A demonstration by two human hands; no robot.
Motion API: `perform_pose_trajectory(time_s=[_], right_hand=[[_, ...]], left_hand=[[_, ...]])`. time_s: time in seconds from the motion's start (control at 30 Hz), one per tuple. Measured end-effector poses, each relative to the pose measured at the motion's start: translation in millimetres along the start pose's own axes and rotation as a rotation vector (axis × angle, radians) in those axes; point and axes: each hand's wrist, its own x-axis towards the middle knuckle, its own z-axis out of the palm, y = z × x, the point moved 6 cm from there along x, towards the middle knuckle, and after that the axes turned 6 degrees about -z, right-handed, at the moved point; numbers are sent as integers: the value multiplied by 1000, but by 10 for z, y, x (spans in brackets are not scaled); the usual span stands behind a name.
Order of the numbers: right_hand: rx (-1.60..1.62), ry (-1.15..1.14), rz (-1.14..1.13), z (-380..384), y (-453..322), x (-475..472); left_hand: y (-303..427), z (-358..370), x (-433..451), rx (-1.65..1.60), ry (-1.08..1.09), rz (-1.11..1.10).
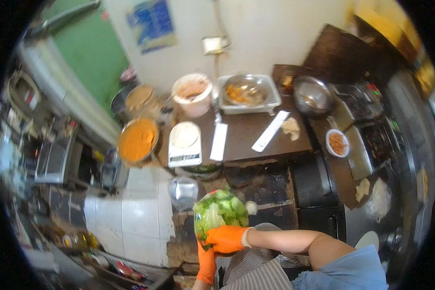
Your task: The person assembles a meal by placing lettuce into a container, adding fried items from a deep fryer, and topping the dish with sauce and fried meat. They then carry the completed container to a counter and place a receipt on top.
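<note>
Cut green lettuce (224, 210) fills a round container low in the middle of the view, close to my lap; leaves hide most of its wall. My left hand (206, 262), in an orange knit glove, grips the container's near left side from below, its fingers partly covered. Over the near edge lies my right hand (226, 239), gloved the same way, with its fingers against the leaves. Whether those fingers pinch any lettuce is hidden. Beyond the container, a shiny metal bowl (183, 190) sits at a lower level.
A brown table (243, 139) ahead carries a white kitchen scale (185, 145), a bowl of orange powder (137, 139), a white bucket (192, 94) and a white tray (277, 90) holding a steel bowl. Right of it are a steel bowl (311, 96) and a small white tub (337, 143).
</note>
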Motion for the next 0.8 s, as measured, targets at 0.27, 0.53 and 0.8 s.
perform_pose_trajectory(time_s=[0.27, 0.53, 0.8], right_hand=[[576, 1191, 97, -1067, 272, -2430], [1349, 2589, -119, -693, 1725, -5452], [856, 2291, -136, -1162, 1827, -6058]], left_hand=[[-95, 1150, 720, -115, -77, -127], [159, 2264, 1825, 799, -215, 435], [311, 3078, 2024, 1209, 75, 700]])
